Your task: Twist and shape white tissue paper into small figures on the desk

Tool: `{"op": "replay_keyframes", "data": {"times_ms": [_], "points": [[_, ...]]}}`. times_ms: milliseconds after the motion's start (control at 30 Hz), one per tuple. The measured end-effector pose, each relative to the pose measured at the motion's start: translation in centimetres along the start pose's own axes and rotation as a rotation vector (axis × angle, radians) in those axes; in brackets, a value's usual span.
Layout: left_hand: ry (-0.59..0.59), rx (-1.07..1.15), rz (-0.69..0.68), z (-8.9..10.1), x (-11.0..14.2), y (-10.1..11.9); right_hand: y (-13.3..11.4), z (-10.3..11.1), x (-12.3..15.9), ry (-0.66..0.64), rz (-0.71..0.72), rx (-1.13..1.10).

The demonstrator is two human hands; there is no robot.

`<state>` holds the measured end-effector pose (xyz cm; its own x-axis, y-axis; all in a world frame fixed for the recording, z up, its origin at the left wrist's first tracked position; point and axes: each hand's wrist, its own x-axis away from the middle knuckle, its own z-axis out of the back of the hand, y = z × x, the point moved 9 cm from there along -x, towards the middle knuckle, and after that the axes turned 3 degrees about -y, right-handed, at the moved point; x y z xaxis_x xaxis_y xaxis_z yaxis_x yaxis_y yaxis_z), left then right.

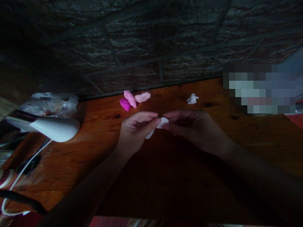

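Observation:
A small piece of white modelling clay (163, 123) is pinched between my two hands above the middle of the table. My left hand (139, 124) grips its left side with thumb and fingers, and a bit of white shows below the thumb. From the other side, the thumb and fingers of my right hand (189, 123) close on it. Beyond my left hand lie lumps of clay: a magenta one (125, 104), a pink one (130, 98) and a pale pink one (142, 97). Past my right hand stands a small white clay figure (192, 98).
The wooden table (99, 138) meets a dark stone-patterned wall (132, 47) at the back. At left are a white lamp (56, 128) with a white cable (30, 164) and a crumpled clear plastic bag (54, 104). A blurred-out patch (260, 91) covers the right rear.

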<state>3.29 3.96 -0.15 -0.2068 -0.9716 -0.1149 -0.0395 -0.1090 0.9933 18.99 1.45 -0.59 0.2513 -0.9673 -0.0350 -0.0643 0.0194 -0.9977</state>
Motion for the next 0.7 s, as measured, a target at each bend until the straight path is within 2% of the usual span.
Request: {"op": "replay_keyframes", "data": {"times_ms": [200,367,533,700], "points": [[-0.042,0.091,0.009,-0.3,-0.1,-0.6,0.0,0.2,0.0,0.031,-0.005,0.044],[-0.121,0.144,0.086,-1.1,-0.1,-1.0,0.0,0.5,0.0,0.064,-0.004,0.002],[-0.186,0.050,0.157,-1.8,0.1,-1.2,-0.1,0.8,-0.1,0.072,-0.007,0.002],[-0.153,-0.047,0.100,-1.3,0.1,-0.8,0.0,0.5,-0.3,0.044,-0.006,0.054]]}}
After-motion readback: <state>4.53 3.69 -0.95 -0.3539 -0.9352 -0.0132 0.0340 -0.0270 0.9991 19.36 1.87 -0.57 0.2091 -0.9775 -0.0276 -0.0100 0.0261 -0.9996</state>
